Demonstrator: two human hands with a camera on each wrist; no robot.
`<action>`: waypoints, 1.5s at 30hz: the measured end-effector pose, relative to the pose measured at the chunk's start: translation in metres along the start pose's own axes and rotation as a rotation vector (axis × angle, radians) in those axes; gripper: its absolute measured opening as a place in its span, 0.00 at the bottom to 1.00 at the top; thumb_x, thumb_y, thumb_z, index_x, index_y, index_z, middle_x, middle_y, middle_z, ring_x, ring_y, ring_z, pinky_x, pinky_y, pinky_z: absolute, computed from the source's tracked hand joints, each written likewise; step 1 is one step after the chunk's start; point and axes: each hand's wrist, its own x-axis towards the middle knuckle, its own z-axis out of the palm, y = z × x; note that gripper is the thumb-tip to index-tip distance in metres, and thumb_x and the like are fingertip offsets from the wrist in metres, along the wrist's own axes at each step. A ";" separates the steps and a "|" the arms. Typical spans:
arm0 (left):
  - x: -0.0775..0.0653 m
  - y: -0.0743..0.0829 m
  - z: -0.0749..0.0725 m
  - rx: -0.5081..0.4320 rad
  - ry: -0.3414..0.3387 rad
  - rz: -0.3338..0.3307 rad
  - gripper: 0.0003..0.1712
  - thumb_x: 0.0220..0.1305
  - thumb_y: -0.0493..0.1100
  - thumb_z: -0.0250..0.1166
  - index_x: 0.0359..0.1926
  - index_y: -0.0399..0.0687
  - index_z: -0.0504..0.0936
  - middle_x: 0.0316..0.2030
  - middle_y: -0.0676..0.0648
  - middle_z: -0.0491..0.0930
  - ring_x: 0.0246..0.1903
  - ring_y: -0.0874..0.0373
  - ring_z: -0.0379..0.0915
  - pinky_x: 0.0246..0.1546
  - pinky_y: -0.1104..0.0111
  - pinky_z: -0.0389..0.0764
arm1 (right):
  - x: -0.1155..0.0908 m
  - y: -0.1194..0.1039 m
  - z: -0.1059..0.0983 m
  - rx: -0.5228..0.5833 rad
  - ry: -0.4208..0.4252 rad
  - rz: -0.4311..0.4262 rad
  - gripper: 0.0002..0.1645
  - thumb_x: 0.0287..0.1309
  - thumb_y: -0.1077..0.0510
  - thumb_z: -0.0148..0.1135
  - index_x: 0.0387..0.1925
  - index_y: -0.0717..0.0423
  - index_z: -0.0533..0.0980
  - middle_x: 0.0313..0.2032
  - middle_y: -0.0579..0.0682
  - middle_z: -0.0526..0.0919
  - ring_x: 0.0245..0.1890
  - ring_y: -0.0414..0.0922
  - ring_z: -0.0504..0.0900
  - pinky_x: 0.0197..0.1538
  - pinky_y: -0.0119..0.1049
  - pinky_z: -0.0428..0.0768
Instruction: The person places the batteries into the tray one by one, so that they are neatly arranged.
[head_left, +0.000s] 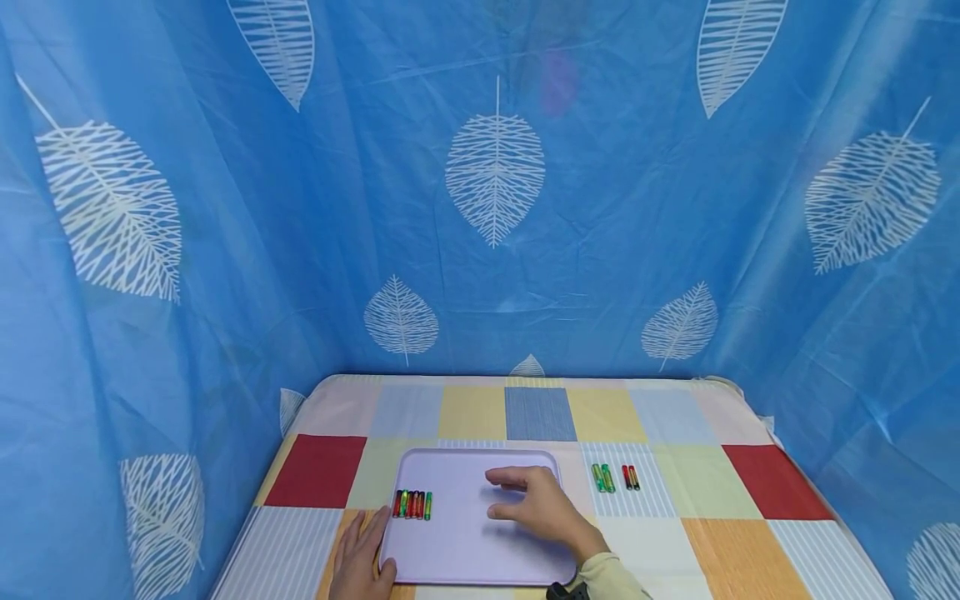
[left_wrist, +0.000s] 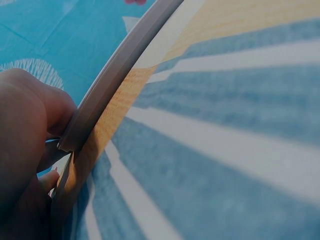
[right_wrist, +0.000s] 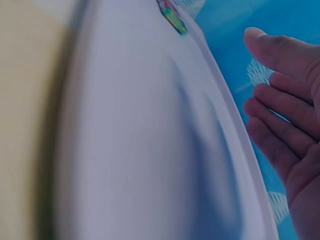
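A pale lilac tray point(head_left: 457, 550) lies on the table, with several red and green batteries point(head_left: 419, 505) side by side near its left edge. My left hand point(head_left: 363, 558) rests at the tray's lower left side, fingers extended and thumb on the rim; the left wrist view shows this hand point(left_wrist: 30, 130) right against the tray's edge. Over the tray's right half hovers my right hand point(head_left: 543, 510), holding nothing, its thumb and fingers apart. In the right wrist view its fingers point(right_wrist: 282, 107) are loosely extended beside the tray.
To the right of the tray, two green batteries point(head_left: 608, 478) and two smaller red-and-black batteries point(head_left: 634, 477) lie on the patchwork tablecloth point(head_left: 720, 550). Blue curtains point(head_left: 585, 275) with white leaf prints enclose the table at the back and sides.
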 end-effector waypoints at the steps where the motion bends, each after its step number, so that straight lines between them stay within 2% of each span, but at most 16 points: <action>1: 0.000 0.000 0.000 -0.001 -0.001 0.000 0.44 0.58 0.32 0.66 0.78 0.31 0.70 0.77 0.28 0.71 0.80 0.25 0.47 0.79 0.26 0.43 | -0.001 0.001 -0.005 -0.004 0.005 0.002 0.32 0.58 0.53 0.83 0.61 0.61 0.86 0.59 0.50 0.92 0.60 0.51 0.91 0.66 0.39 0.88; 8: -0.001 0.001 0.001 0.003 0.002 0.001 0.44 0.58 0.33 0.66 0.78 0.32 0.70 0.77 0.29 0.71 0.80 0.25 0.48 0.79 0.26 0.44 | -0.012 0.013 -0.043 -0.024 0.036 0.026 0.30 0.59 0.57 0.83 0.62 0.61 0.86 0.60 0.54 0.91 0.59 0.57 0.91 0.65 0.49 0.89; 16: -0.002 0.003 0.000 0.011 0.012 -0.003 0.44 0.59 0.33 0.66 0.78 0.33 0.70 0.77 0.29 0.71 0.80 0.26 0.48 0.80 0.27 0.45 | -0.030 0.031 -0.083 -0.074 0.044 0.037 0.30 0.58 0.59 0.83 0.62 0.62 0.86 0.60 0.57 0.90 0.60 0.56 0.91 0.64 0.44 0.89; 22: -0.001 0.001 0.001 0.019 0.025 0.011 0.43 0.59 0.33 0.65 0.78 0.32 0.71 0.76 0.29 0.71 0.80 0.27 0.49 0.81 0.28 0.45 | -0.045 0.044 -0.109 -0.144 0.049 0.072 0.31 0.59 0.58 0.82 0.63 0.61 0.85 0.61 0.56 0.90 0.60 0.55 0.91 0.62 0.47 0.90; 31: -0.002 0.001 0.002 0.027 0.051 0.059 0.42 0.58 0.31 0.66 0.76 0.31 0.72 0.75 0.29 0.73 0.79 0.25 0.52 0.79 0.29 0.49 | -0.066 0.058 -0.140 -0.206 0.072 0.216 0.33 0.57 0.55 0.83 0.64 0.57 0.86 0.62 0.53 0.90 0.63 0.54 0.89 0.64 0.50 0.89; 36: -0.002 0.001 0.003 0.033 0.044 0.055 0.42 0.59 0.32 0.66 0.77 0.32 0.72 0.75 0.30 0.73 0.79 0.26 0.52 0.79 0.30 0.49 | -0.076 0.063 -0.158 -0.248 0.092 0.250 0.33 0.56 0.57 0.84 0.64 0.55 0.86 0.62 0.51 0.90 0.62 0.55 0.89 0.65 0.53 0.88; 45: -0.002 0.002 0.002 0.023 0.031 0.025 0.43 0.58 0.33 0.65 0.77 0.31 0.71 0.76 0.29 0.72 0.79 0.26 0.50 0.81 0.30 0.47 | -0.088 0.071 -0.176 -0.308 0.111 0.296 0.34 0.54 0.57 0.85 0.64 0.56 0.86 0.62 0.55 0.90 0.62 0.58 0.89 0.65 0.58 0.87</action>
